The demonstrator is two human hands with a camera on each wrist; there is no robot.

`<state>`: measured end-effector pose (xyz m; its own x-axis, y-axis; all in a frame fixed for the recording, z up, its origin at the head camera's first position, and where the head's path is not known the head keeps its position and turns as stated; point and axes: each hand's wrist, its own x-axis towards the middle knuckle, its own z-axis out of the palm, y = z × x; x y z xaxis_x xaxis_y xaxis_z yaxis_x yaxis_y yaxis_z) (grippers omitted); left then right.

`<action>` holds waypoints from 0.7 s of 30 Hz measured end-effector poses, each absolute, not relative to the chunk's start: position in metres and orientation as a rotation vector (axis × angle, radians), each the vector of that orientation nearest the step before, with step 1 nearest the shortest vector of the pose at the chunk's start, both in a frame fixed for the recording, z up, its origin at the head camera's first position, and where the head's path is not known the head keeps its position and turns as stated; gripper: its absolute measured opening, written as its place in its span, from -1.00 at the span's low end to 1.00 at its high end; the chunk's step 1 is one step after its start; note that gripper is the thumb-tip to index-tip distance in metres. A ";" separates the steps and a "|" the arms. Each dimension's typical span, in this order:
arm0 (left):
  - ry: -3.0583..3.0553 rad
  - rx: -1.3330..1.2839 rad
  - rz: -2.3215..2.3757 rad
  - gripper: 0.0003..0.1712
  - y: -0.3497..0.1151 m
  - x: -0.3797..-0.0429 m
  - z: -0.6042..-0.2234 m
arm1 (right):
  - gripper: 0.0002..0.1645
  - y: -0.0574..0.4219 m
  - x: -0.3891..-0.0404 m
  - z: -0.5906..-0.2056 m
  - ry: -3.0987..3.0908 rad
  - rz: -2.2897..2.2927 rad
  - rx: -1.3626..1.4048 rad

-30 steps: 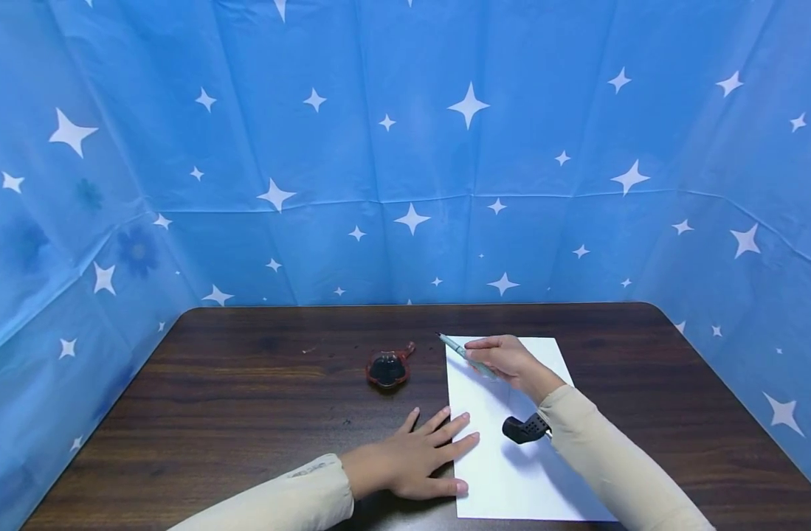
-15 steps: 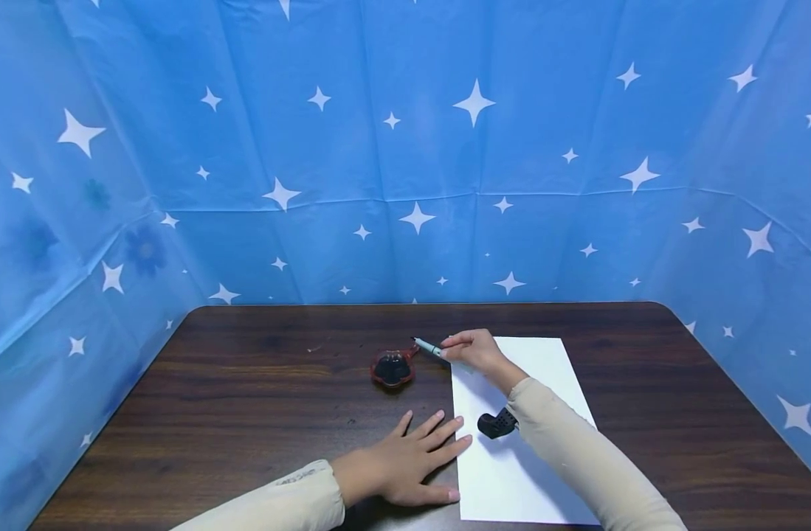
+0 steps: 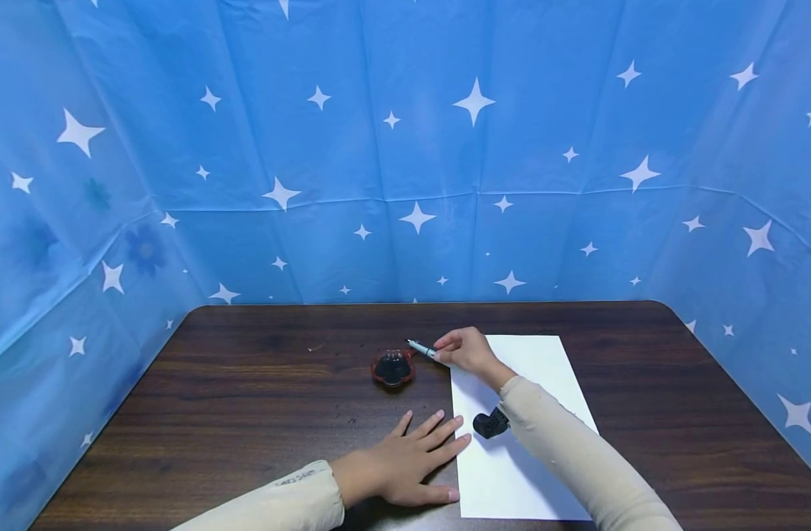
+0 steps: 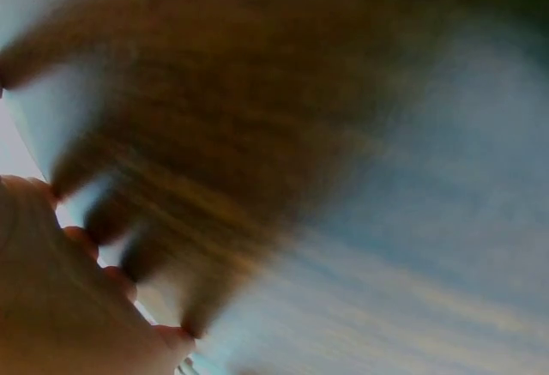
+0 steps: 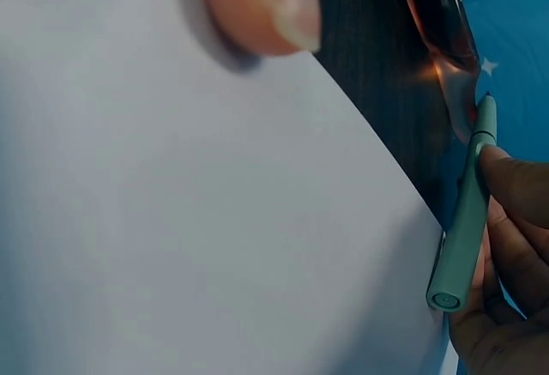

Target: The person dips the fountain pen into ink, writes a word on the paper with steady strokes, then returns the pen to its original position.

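My right hand (image 3: 470,352) pinches a light green pen (image 3: 421,349) above the upper left corner of a blank white sheet of paper (image 3: 511,479). Its dark tip points left, close to the handle of a small red-rimmed, dark-centred object (image 3: 392,368). In the right wrist view, thumb and fingers hold the pen (image 5: 464,233), its blunt end towards the camera. My left hand (image 3: 405,464) lies flat with spread fingers, fingertips on the paper's left edge. The left wrist view shows only dark, blurred shapes of that hand (image 4: 77,298) and its reflection or shadow.
A dark wood table (image 3: 246,413) carries everything. Blue curtain with white stars (image 3: 378,162) stands behind and at both sides. A black wrist camera (image 3: 490,424) hangs under the right sleeve (image 3: 578,450), over the paper.
My right hand has moved left with the pen, bringing its tip from the paper's corner to near the red-rimmed object's handle. The left hand stays on the paper's edge.
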<state>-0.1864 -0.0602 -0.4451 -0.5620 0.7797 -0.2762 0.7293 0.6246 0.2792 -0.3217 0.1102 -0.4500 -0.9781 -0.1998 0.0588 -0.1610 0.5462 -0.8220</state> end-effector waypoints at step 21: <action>2.452 1.177 0.179 -0.15 -0.058 -0.189 -0.441 | -0.78 0.115 -0.321 -0.445 2.781 -1.310 -0.387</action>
